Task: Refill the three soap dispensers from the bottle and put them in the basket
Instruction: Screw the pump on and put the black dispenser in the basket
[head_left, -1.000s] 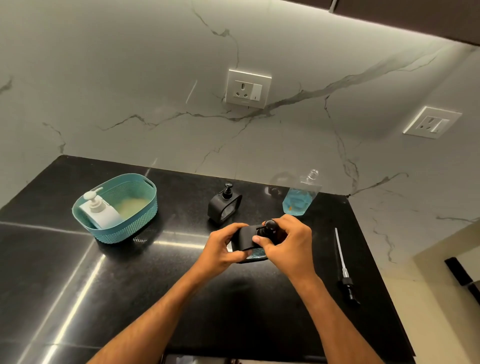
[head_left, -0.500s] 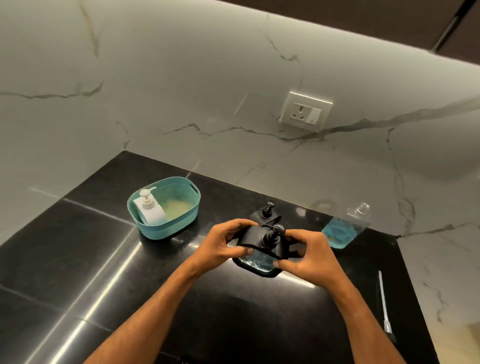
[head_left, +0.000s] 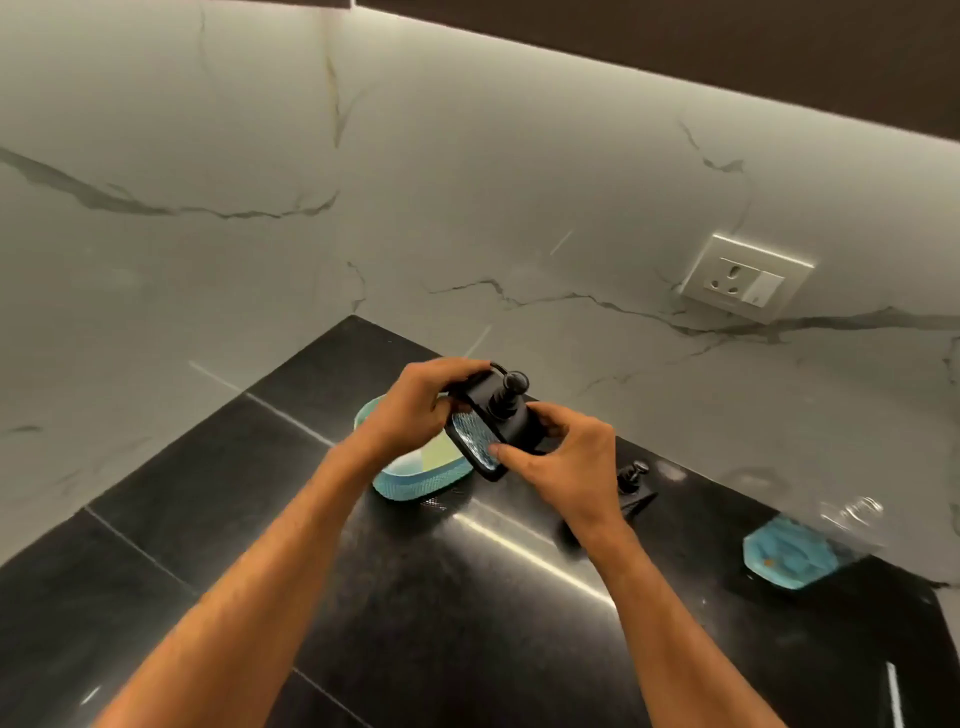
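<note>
Both hands hold a black soap dispenser in the air, tilted, with blue soap showing through its clear window. My left hand grips its left end and my right hand grips its right side. It hangs just above the teal basket, which my hands mostly hide; the white dispenser inside it is out of sight. A second black dispenser stands on the counter behind my right wrist. The clear bottle of blue soap stands uncapped at the right.
The black stone counter meets a white marble wall at the back and left. A wall socket sits above the counter. A white pump tube lies at the lower right corner.
My hands have carried the black dispenser to the left and away from me, from mid-counter to above the basket. The camera has turned left, so the bottle and socket sit further right.
</note>
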